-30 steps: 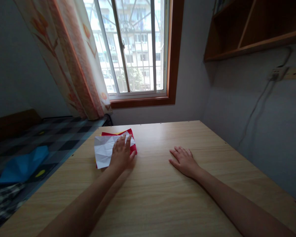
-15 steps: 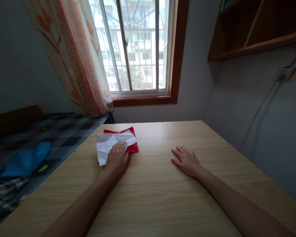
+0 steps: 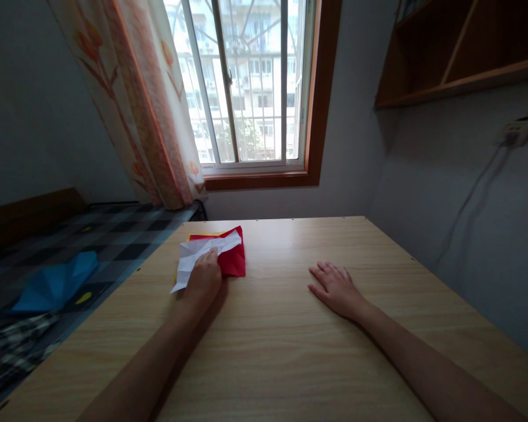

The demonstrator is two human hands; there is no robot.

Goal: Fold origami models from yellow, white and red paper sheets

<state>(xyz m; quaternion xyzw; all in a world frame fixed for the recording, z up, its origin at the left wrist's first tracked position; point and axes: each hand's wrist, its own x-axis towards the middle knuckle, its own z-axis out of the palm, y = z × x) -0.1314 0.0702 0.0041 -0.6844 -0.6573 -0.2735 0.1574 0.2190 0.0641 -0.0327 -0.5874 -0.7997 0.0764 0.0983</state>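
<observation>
A crumpled white sheet of paper (image 3: 194, 256) lies on top of a red sheet (image 3: 233, 261), with a yellow edge (image 3: 202, 235) showing behind, near the far left of the wooden table (image 3: 281, 351). My left hand (image 3: 205, 278) has its fingers curled on the white sheet, lifting and folding its right side over. My right hand (image 3: 337, 289) rests flat on the bare table, palm down, fingers apart, well to the right of the papers.
A bed with a checked cover (image 3: 70, 246) and a blue folded paper shape (image 3: 55, 281) lies left of the table. Ahead are a barred window (image 3: 250, 88) and a patterned curtain (image 3: 145, 105). A wooden shelf (image 3: 457, 53) hangs on the right wall.
My left hand went from flat on the white sheet to curled on it, pulling it back and left so more red paper shows. My right hand stayed put.
</observation>
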